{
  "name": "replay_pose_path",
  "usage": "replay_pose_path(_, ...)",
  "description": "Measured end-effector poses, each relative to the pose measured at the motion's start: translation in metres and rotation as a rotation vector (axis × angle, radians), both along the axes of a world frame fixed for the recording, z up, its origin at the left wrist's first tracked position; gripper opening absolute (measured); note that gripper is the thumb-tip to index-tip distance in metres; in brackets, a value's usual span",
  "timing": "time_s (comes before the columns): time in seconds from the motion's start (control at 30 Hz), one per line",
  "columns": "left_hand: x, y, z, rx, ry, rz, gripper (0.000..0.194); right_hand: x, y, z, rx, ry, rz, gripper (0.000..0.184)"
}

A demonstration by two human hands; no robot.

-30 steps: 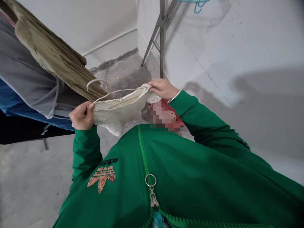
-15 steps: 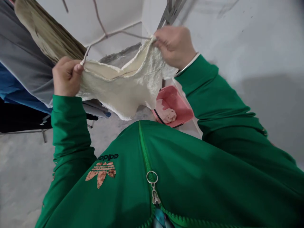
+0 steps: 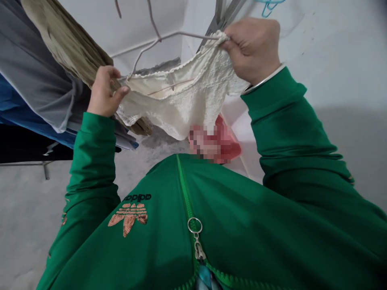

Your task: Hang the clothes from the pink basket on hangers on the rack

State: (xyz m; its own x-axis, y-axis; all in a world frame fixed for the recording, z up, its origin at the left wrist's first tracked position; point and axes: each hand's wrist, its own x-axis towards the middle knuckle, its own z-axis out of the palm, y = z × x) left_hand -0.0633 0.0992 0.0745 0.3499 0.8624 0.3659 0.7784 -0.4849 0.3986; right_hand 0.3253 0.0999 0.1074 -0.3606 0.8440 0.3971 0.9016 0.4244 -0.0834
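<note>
Cream lace-trimmed underwear (image 3: 193, 102) hangs stretched on a thin wire hanger (image 3: 142, 50), whose lower bar shows through the opening. My right hand (image 3: 255, 50) pinches the garment's right top corner at the hanger's right end. At the other end is my left hand (image 3: 104, 90), its thumb and fingers apart, with the thumb against the left corner of the cloth. Part of its fingers is hidden behind the garment's edge.
Olive (image 3: 69, 40), grey (image 3: 39, 76) and blue (image 3: 18, 100) clothes hang at left. Below the underwear stands a pink basket (image 3: 231, 143), partly blurred. A metal bracket (image 3: 222, 18) and a blue hanger (image 3: 269, 6) are near the wall (image 3: 338, 60).
The hanger and underwear have shifted right and the right corner has risen. My left hand's pinch has loosened, its fingers now spread. My right hand keeps its hold.
</note>
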Motion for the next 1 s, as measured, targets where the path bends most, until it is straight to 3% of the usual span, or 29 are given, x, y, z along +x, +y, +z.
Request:
replay_pose_path(0.07, 0.007, 0.005, -0.001, -0.034, 0.050, 0.014, 0.073, 0.001, 0.000, -0.002, 0.011, 0.037, 0.005, 0.044)
replay_pose_path(0.13, 0.014, 0.011, -0.003, -0.032, 0.114, 0.040, 0.061, 0.000, 0.000, -0.004, 0.024, 0.075, 0.025, 0.039)
replay_pose_path(0.33, 0.026, 0.019, 0.000, 0.194, 0.028, 0.193, 0.029, 0.007, -0.002, 0.001, -0.040, 0.146, 0.046, 0.031)
replay_pose_path(0.5, 0.024, 0.015, 0.008, 0.238, 0.036, 0.120, 0.029, 0.028, -0.016, 0.004, -0.321, 0.286, 0.236, 0.031)
replay_pose_path(0.7, 0.021, 0.017, -0.004, 0.214, 0.087, -0.008, 0.039, 0.029, -0.044, -0.019, -0.832, 0.571, 0.383, 0.046)
replay_pose_path(0.83, 0.023, 0.017, -0.011, 0.244, 0.046, -0.055, 0.035, 0.019, -0.065, -0.020, -0.899, 0.961, 0.237, 0.045)
replay_pose_path(1.0, 0.024, -0.006, -0.011, 0.279, -0.033, 0.021, 0.026, 0.022, -0.082, 0.001, -0.888, 1.235, -0.004, 0.038)
